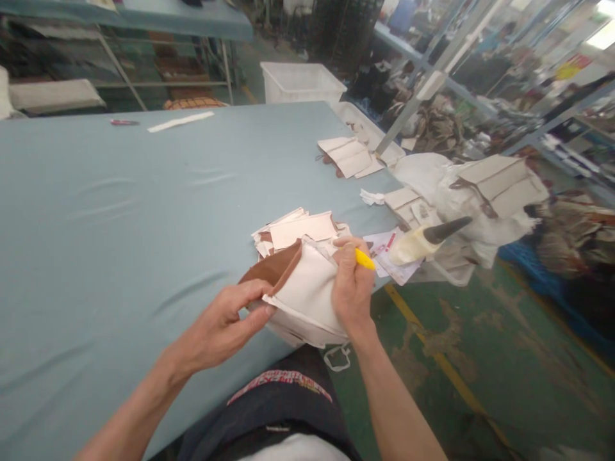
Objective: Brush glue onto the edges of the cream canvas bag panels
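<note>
Between left fingers point(250, 292) and right fingers point(346, 261), pouch point(307, 288).

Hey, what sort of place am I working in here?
Probably a sewing or bag-making workshop. The signs are the cream-and-brown pouch-like piece in hand, the stack of similar pieces on the broad covered worktable, and the blurred heaps of material at right.

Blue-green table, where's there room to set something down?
The table is bare from the left hand back to the white strip. It's crowded around the held pouch, the stack behind it and the pale panels along the right edge.
</note>
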Action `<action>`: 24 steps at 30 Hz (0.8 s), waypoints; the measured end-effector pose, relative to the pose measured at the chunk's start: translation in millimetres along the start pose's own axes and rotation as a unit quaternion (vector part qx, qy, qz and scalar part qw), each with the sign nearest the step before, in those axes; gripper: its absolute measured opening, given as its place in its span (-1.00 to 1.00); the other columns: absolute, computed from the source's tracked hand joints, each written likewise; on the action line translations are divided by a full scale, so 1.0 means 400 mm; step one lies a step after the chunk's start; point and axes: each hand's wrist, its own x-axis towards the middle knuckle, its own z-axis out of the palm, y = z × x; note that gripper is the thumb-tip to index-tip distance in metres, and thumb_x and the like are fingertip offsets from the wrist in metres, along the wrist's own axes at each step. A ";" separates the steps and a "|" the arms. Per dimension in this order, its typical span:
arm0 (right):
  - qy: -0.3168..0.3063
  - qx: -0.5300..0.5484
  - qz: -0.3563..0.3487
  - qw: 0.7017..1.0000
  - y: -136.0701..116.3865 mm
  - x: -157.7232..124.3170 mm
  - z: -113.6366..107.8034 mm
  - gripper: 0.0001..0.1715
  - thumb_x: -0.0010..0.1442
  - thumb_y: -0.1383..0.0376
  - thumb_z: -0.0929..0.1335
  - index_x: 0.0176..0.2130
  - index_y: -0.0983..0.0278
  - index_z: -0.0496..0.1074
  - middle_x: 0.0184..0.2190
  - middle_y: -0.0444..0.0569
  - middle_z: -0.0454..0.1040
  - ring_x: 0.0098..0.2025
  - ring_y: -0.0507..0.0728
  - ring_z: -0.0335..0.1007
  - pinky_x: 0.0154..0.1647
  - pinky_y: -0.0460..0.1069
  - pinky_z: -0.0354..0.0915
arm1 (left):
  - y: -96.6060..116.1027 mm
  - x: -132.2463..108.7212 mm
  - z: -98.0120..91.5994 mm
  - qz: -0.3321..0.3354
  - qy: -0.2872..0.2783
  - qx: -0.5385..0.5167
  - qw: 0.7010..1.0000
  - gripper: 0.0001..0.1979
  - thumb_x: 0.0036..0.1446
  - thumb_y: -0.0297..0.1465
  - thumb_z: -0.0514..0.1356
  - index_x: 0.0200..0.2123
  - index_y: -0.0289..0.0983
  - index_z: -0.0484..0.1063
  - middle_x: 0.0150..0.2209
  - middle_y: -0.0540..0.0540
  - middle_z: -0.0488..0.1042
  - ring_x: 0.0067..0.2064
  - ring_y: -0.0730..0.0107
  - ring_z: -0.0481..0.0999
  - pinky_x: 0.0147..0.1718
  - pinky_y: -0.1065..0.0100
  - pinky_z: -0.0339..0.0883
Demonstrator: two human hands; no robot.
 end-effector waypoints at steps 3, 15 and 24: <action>0.044 0.037 0.025 0.998 0.026 0.027 -0.019 -0.44 0.55 -0.13 0.21 -0.02 0.25 0.48 -0.54 -0.22 0.43 -0.50 0.07 0.34 -0.36 0.00 0.29 | 0.015 -0.008 0.005 -0.018 -0.022 -0.038 0.999 -0.72 0.50 -0.35 0.13 -0.21 -0.26 0.61 -0.34 0.00 0.62 -0.35 0.44 0.53 -0.35 0.50 0.33; -0.032 0.353 0.128 0.926 -0.145 -0.119 -0.039 -0.64 0.54 0.05 0.33 -0.17 0.19 0.58 -0.61 -0.24 0.47 -0.69 -0.03 0.17 -0.68 -0.18 0.15 | 0.056 -0.031 0.003 -0.108 0.073 -0.055 0.990 -0.58 0.50 -0.11 0.16 -0.18 -0.28 0.69 -0.39 -0.04 0.62 -0.44 0.40 0.49 -0.48 0.48 0.29; -0.149 0.193 -0.206 0.947 -0.107 -0.111 -0.048 -0.82 0.55 0.22 0.36 0.01 0.18 0.57 -0.31 -0.04 0.65 -0.34 0.09 0.59 -0.36 -0.07 0.51 | 0.067 -0.058 0.001 -0.195 0.119 -0.132 0.965 -0.40 0.35 0.14 0.25 -0.16 -0.30 0.75 -0.41 -0.07 0.57 -0.45 0.38 0.41 -0.52 0.48 0.29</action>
